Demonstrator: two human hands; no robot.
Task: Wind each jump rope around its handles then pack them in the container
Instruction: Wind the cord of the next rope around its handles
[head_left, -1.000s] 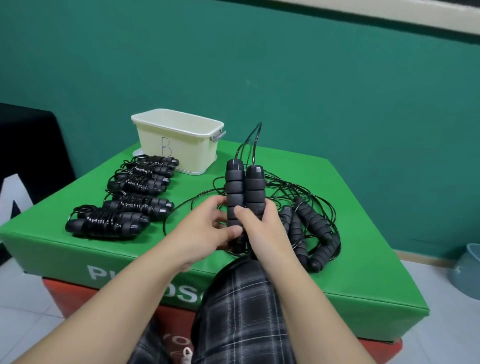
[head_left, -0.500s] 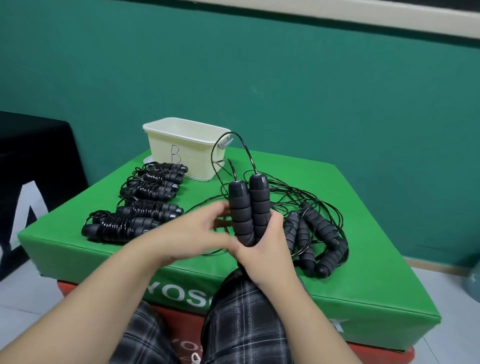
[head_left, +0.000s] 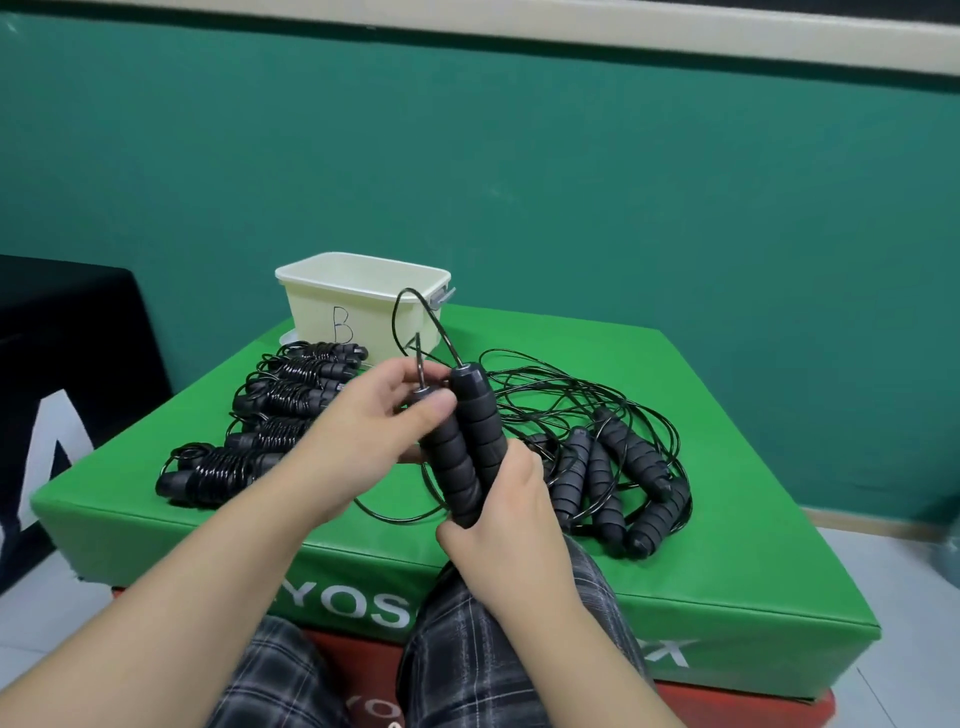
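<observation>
We've got the two handles (head_left: 467, 447) side by side and tilted above the table's (head_left: 701, 519) near edge, the right hand (head_left: 514, 525) with fingers clamped round their lower ends, the left hand (head_left: 363, 426) pinching the cord (head_left: 415, 332) at the top of the left handle, where it loops upward. To the right a loose pile (head_left: 613, 473) of ropes lies tangled; to the left sit the wound ropes (head_left: 270, 421) in a row, and behind them the cream container (head_left: 363, 306) marked B.
</observation>
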